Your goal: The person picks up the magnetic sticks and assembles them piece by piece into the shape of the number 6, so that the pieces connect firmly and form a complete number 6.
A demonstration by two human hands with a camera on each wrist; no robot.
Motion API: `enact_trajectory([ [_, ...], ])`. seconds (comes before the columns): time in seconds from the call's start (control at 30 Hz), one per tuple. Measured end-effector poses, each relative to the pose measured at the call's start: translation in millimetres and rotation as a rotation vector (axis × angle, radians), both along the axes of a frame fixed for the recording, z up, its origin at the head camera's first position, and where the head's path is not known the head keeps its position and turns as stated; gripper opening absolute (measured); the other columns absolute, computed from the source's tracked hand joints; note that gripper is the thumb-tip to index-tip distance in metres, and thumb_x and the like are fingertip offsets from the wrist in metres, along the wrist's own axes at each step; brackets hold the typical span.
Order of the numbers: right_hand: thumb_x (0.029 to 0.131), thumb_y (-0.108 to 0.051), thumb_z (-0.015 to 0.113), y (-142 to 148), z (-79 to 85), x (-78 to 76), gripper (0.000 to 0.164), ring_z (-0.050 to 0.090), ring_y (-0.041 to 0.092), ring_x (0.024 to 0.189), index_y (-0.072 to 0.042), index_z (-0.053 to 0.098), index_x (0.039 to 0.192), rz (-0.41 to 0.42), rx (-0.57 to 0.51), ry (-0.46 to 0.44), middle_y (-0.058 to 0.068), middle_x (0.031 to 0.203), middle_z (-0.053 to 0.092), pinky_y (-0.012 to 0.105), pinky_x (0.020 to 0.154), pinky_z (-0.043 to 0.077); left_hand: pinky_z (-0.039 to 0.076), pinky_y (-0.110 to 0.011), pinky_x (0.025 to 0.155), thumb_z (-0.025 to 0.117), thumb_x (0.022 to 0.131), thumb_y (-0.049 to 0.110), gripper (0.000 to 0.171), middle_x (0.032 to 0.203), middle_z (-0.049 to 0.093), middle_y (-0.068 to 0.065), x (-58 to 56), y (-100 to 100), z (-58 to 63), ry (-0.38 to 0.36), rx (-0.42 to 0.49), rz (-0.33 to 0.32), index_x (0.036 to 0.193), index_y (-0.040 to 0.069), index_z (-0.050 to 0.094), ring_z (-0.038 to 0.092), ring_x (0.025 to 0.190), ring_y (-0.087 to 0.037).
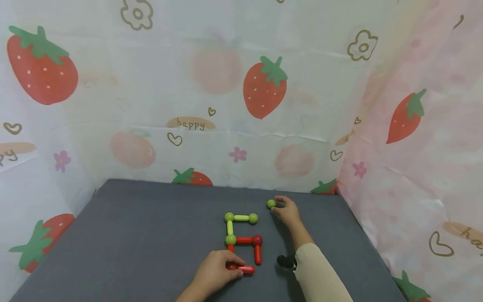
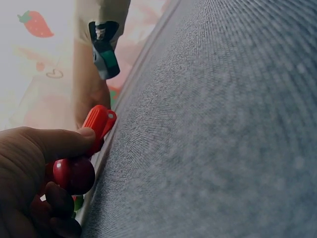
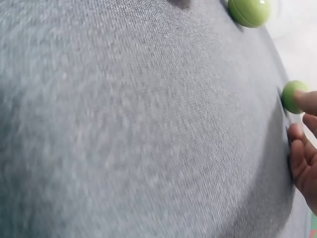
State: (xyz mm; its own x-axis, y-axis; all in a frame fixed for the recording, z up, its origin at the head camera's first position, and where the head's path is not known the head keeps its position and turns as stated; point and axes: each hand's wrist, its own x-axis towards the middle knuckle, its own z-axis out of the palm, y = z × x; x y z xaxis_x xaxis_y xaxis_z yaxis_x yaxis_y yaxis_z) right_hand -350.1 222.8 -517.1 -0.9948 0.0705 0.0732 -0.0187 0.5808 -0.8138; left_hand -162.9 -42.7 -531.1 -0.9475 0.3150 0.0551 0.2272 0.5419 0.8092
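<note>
A flat figure of toy rods and balls lies on the table. Light green rods (image 1: 241, 218) and green balls (image 1: 230, 239) form its upper part; red rods (image 1: 258, 254) and a dark red ball (image 1: 257, 240) the lower. My left hand (image 1: 216, 270) pinches a red rod (image 1: 247, 269) at the figure's near end, beside another dark red ball (image 2: 79, 175) seen in the left wrist view. Farther back, my right hand (image 1: 289, 212) has thumb and finger at a loose green ball (image 1: 271, 204). In the right wrist view a fingertip (image 3: 300, 99) touches that ball, which sits low against the tabletop.
The dark grey tabletop (image 1: 132, 235) ends at a strawberry-print cloth (image 1: 226, 147) hung behind it and along both sides. A black wrist device (image 1: 286, 261) sticks out from the right sleeve (image 1: 320, 272), just right of the figure.
</note>
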Motion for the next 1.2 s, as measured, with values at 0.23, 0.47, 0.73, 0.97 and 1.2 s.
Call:
enact_trajectory([
  [0.23,0.091,-0.008,0.077,-3.5,-2.7,-2.3,0.047,0.045,0.038,0.141,-0.01,0.065,0.136,-0.044,0.014,-0.015,0.015,0.146,0.057,0.056,0.103,0.046,0.049,-0.026,0.066,0.087,0.08,0.025,0.018,0.088,0.069,0.018,-0.7,1.8,-1.6,0.005,0.003,0.003,0.094,0.033,0.082,0.059,0.075,0.0],
  [0.47,0.091,-0.012,0.077,-4.3,-3.7,-4.9,0.047,0.046,0.038,0.14,-0.013,0.065,0.136,-0.049,0.07,-0.031,0.013,0.146,0.058,0.058,0.108,0.042,0.049,-0.026,0.066,0.087,0.08,0.025,0.017,0.087,0.069,0.018,-1.6,2.0,-1.3,-0.002,0.014,-0.002,0.095,0.032,0.082,0.059,0.075,-0.001],
  [0.73,0.092,-0.015,0.077,-1.4,-2.0,-6.9,0.045,0.05,0.037,0.136,-0.01,0.065,0.136,-0.016,0.088,0.002,0.015,0.141,0.061,0.057,0.106,0.042,0.048,-0.025,0.065,0.088,0.079,0.025,0.017,0.086,0.068,0.018,-2.7,0.6,-1.1,0.041,0.017,0.002,0.094,0.031,0.082,0.058,0.074,-0.001],
  [0.97,0.09,-0.018,0.08,2.2,1.8,2.6,0.045,0.064,0.028,0.11,-0.012,0.067,0.133,0.015,0.03,0.025,0.012,0.135,0.064,0.039,0.08,0.054,0.049,-0.025,0.066,0.088,0.08,0.025,0.018,0.088,0.068,0.018,-1.6,-0.2,-1.3,0.022,0.028,0.001,0.095,0.031,0.082,0.058,0.075,0.0],
  [1.2,0.089,-0.019,0.082,-0.6,8.5,20.0,0.043,0.066,0.022,0.094,-0.013,0.07,0.13,0.069,0.005,0.054,0.01,0.129,0.068,0.031,0.069,0.051,0.047,-0.025,0.066,0.088,0.078,0.025,0.019,0.088,0.068,0.017,2.5,-2.7,0.1,0.041,0.006,0.013,0.095,0.031,0.082,0.057,0.076,0.0],
])
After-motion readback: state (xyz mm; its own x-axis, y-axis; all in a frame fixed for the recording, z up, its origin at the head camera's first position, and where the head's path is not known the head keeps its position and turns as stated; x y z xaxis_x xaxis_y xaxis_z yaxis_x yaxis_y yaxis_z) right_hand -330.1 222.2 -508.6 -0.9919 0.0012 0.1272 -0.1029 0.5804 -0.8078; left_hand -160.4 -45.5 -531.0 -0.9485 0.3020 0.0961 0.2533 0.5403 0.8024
